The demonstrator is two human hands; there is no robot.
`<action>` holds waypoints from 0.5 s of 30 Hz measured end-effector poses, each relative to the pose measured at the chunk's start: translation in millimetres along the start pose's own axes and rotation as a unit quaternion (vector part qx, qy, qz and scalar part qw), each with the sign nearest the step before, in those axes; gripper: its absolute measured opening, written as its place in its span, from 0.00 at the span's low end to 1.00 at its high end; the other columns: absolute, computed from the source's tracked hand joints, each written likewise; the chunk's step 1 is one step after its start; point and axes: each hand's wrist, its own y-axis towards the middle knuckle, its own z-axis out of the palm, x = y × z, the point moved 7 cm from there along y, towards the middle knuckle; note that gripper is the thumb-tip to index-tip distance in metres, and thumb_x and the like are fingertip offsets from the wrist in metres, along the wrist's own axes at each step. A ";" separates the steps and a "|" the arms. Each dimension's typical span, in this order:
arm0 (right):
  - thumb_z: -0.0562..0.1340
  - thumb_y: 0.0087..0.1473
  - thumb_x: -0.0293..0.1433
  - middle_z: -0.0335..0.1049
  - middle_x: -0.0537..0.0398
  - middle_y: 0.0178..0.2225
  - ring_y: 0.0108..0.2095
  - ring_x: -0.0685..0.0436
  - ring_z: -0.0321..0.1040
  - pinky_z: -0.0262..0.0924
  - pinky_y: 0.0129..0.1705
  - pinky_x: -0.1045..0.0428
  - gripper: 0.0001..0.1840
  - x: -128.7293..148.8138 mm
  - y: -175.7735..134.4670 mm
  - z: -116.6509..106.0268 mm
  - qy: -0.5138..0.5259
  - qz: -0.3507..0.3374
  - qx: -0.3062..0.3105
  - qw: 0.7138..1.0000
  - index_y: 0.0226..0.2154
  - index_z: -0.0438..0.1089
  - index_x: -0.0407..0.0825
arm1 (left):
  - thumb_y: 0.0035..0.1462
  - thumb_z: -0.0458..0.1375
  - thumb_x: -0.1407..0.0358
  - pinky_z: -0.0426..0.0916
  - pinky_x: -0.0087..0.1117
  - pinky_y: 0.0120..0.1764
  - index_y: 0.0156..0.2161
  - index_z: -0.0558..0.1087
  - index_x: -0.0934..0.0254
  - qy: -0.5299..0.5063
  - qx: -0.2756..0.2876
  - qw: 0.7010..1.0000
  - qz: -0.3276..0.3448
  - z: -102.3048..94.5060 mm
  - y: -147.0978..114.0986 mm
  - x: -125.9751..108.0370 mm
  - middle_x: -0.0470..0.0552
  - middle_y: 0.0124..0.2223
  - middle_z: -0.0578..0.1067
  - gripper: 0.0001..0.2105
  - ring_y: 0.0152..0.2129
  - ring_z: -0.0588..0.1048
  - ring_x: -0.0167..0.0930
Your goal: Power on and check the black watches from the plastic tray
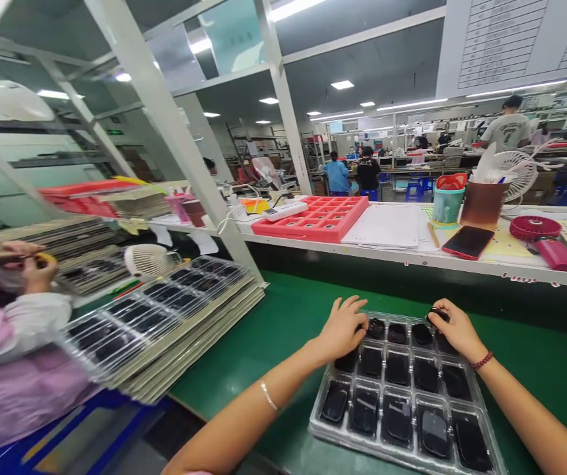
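Observation:
A clear plastic tray (330, 432) stands on the green table in front of me, its compartments holding several black rounded pieces (397, 420). My right hand (456, 326) pinches one small black rounded piece (439, 315) above the tray's far right corner. At the far left corner, my left hand (343, 332) rests with its upper fingers spread. Its lower fingertips reach down at a dark piece in the corner compartment, and whether they grip it is hidden.
Trays of black parts are stacked left on grey boards (199, 343), beside a co-worker's hands (35, 264). A shelf (387, 251) behind my table carries a red foam tray (313, 227), papers, a phone (468, 242), cups and a fan. A white post (233, 257) rises at its left.

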 end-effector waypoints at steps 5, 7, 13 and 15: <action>0.62 0.44 0.41 0.71 0.53 0.27 0.28 0.43 0.68 0.61 0.27 0.50 0.13 -9.5 3.4 1.3 0.032 0.027 0.022 0.999 0.27 0.65 0.50 | 0.45 0.62 0.63 0.38 0.57 0.56 0.43 0.69 0.60 0.013 0.023 0.998 -0.061 -6.6 -51.5 20.9 0.58 0.63 0.54 0.18 0.61 0.45 0.46; 0.63 0.44 0.42 0.72 0.51 0.28 0.29 0.41 0.68 0.62 0.26 0.50 0.13 -9.4 3.1 0.8 0.050 0.045 0.031 0.997 0.26 0.64 0.50 | 0.44 0.63 0.64 0.38 0.57 0.57 0.45 0.67 0.60 0.019 -0.004 0.998 -0.066 -7.4 -59.5 16.2 0.59 0.65 0.48 0.20 0.62 0.42 0.45; 0.63 0.47 0.42 0.74 0.51 0.32 0.21 0.49 0.64 0.57 0.19 0.55 0.15 24.1 -23.4 15.6 0.245 0.127 0.107 0.955 0.31 0.61 0.50 | 0.45 0.62 0.61 0.40 0.57 0.56 0.34 0.68 0.63 -0.011 0.004 0.996 -0.090 -4.0 -68.3 14.1 0.60 0.61 0.58 0.11 0.61 0.46 0.47; 0.64 0.48 0.40 0.74 0.52 0.32 0.19 0.52 0.63 0.57 0.18 0.57 0.15 40.5 -40.0 30.8 0.310 0.152 0.157 0.925 0.31 0.61 0.49 | 0.43 0.63 0.65 0.47 0.51 0.56 0.33 0.67 0.64 -0.073 -0.011 0.994 -0.082 -5.2 -66.8 11.9 0.60 0.59 0.62 0.12 0.60 0.51 0.46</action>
